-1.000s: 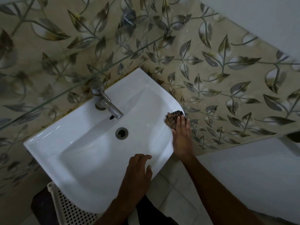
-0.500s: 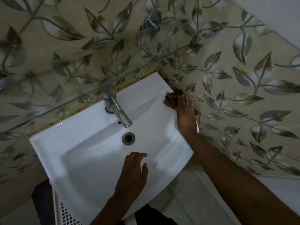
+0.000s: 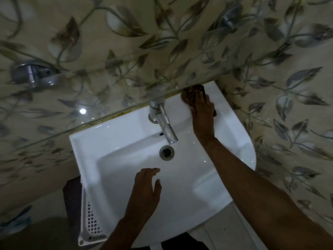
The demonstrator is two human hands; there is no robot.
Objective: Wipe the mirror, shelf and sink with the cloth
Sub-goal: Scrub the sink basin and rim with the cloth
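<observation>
A white sink (image 3: 115,134) is fixed to a leaf-patterned tiled wall. My right hand (image 3: 202,112) lies flat on a dark brown cloth (image 3: 192,92), pressing it onto the sink's back ledge at the far right corner, right of the metal tap (image 3: 164,121). The cloth is partly under my fingers and partly under a clear glass shelf (image 3: 126,107) that crosses above the sink's back edge. My left hand (image 3: 146,190) hovers over the front of the basin, fingers apart, holding nothing. The drain (image 3: 166,152) sits below the tap spout. No mirror is in view.
A metal shelf bracket (image 3: 35,75) is on the wall at the left, another bracket (image 3: 228,20) at the top right. A white perforated plastic basket (image 3: 90,222) stands under the sink's left side. Pale floor tiles (image 3: 225,230) show at the bottom right.
My right hand slid the cloth from the sink's right rim back along the edge to the far corner beside the tap. My left hand stayed over the basin. The camera shifted.
</observation>
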